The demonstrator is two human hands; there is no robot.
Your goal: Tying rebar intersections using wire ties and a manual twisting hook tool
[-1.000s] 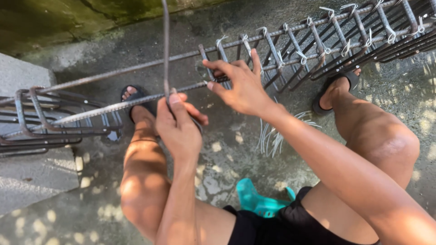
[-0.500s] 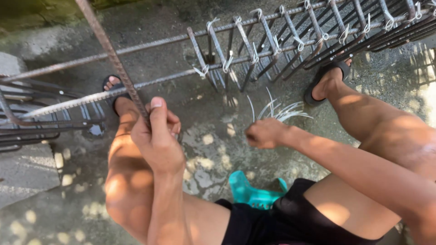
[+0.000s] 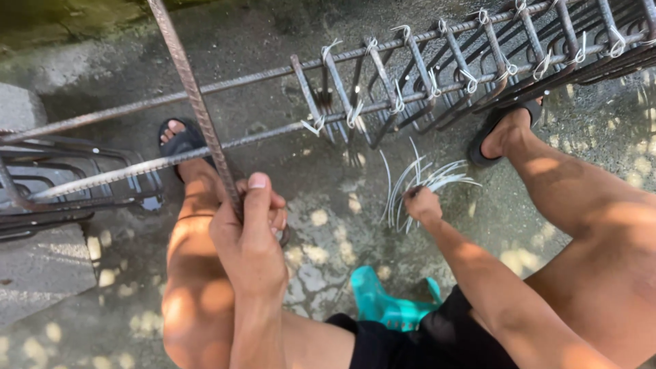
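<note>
My left hand (image 3: pixel 249 236): still closed around the ribbed rebar rod (image 3: pixel 195 102), thumb up, rod slanting away to upper left. My right hand (image 3: pixel 422 203): a second ago up at the rebar cage (image 3: pixel 437 82), now down on the concrete floor (image 3: pixel 328 225), fingers closing on the bundle of tie wires (image 3: pixel 424 179).

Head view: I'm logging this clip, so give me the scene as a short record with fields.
Setting: concrete ground, outdoors, patchy sun
Left hand: gripping a ribbed steel bar that slants up out of frame
Right hand: down on a bundle of tie wires lying on the ground
Ahead: rebar cage, stirrups wired to long bars
Feet: black sandals
Seat: teal stool
</note>
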